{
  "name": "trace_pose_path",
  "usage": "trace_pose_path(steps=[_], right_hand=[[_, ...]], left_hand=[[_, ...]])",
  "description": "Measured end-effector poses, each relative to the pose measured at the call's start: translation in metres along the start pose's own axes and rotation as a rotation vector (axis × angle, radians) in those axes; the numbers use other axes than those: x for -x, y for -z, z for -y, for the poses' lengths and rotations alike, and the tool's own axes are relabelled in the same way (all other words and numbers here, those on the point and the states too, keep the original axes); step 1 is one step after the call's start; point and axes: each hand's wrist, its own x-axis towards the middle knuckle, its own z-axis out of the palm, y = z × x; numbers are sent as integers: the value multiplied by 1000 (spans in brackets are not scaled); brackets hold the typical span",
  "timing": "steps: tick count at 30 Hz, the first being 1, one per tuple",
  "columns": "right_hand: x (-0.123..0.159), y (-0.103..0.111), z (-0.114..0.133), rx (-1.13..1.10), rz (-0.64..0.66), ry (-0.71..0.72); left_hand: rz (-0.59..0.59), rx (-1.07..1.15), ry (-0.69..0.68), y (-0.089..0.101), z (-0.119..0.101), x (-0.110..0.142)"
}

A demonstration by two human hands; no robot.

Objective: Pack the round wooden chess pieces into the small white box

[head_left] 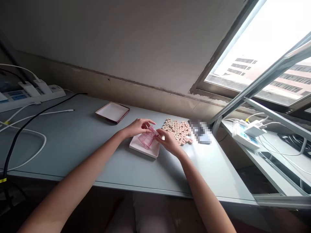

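Observation:
A thin, see-through xiangqi board sheet (146,141) with red lines, folded and creased, is held over the white inside of a shallow box tray (143,150). At the sheet's upper edge, my left hand (138,127) has its thumb and fingers closed on it. The fingertips of my right hand (170,141) pinch the sheet from the right side. Just beyond my right hand, round wooden xiangqi pieces (178,131) with red and dark characters lie flat in a cluster.
The box lid (113,112), white inside with a dark red side, lies at the back left. A blurred-out item (201,131) is right of the pieces. Power strips (52,90) with cables stand at far left and on the right shelf (267,171). A metal frame rises by the window.

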Motion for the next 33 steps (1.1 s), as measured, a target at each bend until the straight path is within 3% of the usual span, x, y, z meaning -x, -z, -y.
trace_pose_path(steps=[3, 6, 10, 13, 15, 19, 21, 27, 33], right_hand=[[0, -7, 3, 139, -46, -11], [0, -7, 5, 161, -123, -13], [3, -1, 7, 181, -399, -4], [6, 1, 10, 234, -516, 23], [7, -1, 12, 279, -400, 60], [7, -6, 13, 313, -5, 180], [7, -6, 14, 275, 82, 210], [12, -7, 23, 139, 135, 204], [16, -18, 33, 87, 137, 204]], left_hand=[[-4, -11, 8, -2, 3, 0], [-93, -77, -21, -2, -4, 1], [-250, -120, -109, 2, -19, 5], [-255, -146, -143, 11, -19, 9], [-197, -177, -101, 18, -11, 10], [-31, -260, -41, 24, 10, 9], [29, -265, -42, 22, 18, 8], [-65, -245, -43, 6, 26, 6], [-81, -250, 44, -4, 26, 6]])
